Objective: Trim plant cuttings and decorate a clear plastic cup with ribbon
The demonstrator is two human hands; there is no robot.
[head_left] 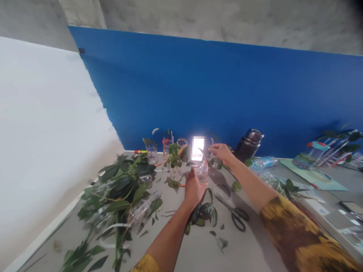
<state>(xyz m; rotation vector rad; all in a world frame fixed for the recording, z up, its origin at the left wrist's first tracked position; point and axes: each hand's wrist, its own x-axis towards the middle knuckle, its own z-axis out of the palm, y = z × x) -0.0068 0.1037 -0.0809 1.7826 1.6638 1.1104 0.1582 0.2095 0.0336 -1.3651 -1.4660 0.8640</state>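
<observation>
Craft workspace, grey tabletop (235, 249), leafy cuttings (120, 204), scissors (235, 210), clear cups (176, 174) with sprigs (173, 151), blue wall (198, 87), bare concrete (181, 17) above

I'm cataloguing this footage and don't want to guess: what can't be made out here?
- Head view: the cup's lower part, hidden by the left hand.
- Head view: whatever the right hand may be pinching, too small and blurred.
- Head view: what lies behind the bright, pixelated patch.
- Head view: the rest of the left sleeve, cut off by the bottom edge.
</observation>
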